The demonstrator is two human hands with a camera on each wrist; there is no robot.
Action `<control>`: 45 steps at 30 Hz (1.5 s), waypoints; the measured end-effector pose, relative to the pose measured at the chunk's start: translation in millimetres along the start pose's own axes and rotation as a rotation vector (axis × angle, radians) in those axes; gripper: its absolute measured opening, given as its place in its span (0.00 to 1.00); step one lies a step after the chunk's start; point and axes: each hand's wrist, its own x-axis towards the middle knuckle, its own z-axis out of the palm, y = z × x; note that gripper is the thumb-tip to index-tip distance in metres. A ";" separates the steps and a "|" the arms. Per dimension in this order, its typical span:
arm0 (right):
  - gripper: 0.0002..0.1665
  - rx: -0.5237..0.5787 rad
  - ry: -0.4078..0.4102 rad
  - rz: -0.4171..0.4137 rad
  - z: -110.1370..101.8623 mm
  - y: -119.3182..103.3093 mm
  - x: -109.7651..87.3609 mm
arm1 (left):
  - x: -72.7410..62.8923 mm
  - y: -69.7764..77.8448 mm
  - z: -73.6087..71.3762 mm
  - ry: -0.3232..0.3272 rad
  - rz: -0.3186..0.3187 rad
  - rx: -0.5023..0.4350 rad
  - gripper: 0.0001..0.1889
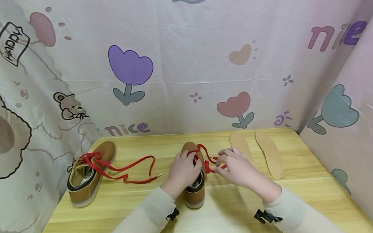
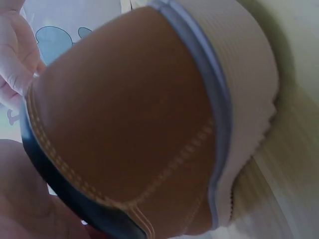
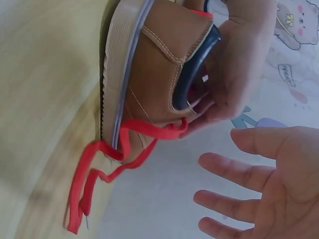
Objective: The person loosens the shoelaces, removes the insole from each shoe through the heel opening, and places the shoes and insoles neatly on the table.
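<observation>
A brown leather shoe (image 1: 195, 195) with a dark collar stands mid-table, its toe pointing away. My left hand (image 1: 183, 169) holds it from above at the laced opening, fingers curled at the collar, covering much of its upper. Red laces (image 3: 82, 184) trail from the shoe's right side onto the table in the right wrist view. To the right of the shoe hovers my right hand (image 1: 239, 168), close by the lace ends; its fingers (image 3: 234, 172) are spread with nothing between them. The shoe's heel and side (image 2: 124, 109) fill the left wrist view.
At the table's left is a second brown shoe (image 1: 89, 188), its red lace (image 1: 138, 166) stretched out to the right. Two tan insoles (image 1: 270, 155) lie at the back right, one partly behind my right hand. A printed curtain (image 1: 176, 59) surrounds the wooden table (image 1: 239, 217).
</observation>
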 end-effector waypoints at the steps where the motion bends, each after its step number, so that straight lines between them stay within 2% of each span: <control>1: 0.10 0.003 -0.001 0.002 -1.6 1.1 -1.0 | -0.1 1.9 0.6 -0.003 -0.010 0.006 0.29; 4: 0.10 0.002 -0.001 0.010 -6.3 4.8 -3.7 | -0.1 8.2 2.3 -0.010 -0.030 0.022 0.30; 8: 0.09 0.001 0.005 0.018 -12.4 11.3 -7.3 | 0.4 16.1 6.4 0.000 -0.018 0.060 0.33; 12: 0.07 0.022 0.002 0.023 -17.3 18.3 -11.2 | 1.1 21.3 13.3 -0.005 -0.003 0.143 0.36; 20: 0.07 0.079 -0.012 0.029 -28.8 30.1 -19.0 | 3.5 20.8 22.5 -0.016 0.003 0.256 0.36; 31: 0.11 0.094 -0.028 0.046 -41.9 37.7 -21.5 | 4.6 2.4 14.7 0.016 0.035 0.216 0.32; 35: 0.10 0.094 -0.025 0.051 -48.2 39.8 -24.6 | 6.5 -5.4 9.9 0.009 0.029 0.218 0.32; 40: 0.11 0.083 -0.019 0.053 -55.7 42.2 -29.5 | 8.3 -20.7 1.6 -0.020 0.002 0.239 0.32; 45: 0.12 0.078 -0.004 0.052 -62.7 44.1 -33.6 | 8.2 -40.3 -7.4 -0.016 -0.007 0.234 0.31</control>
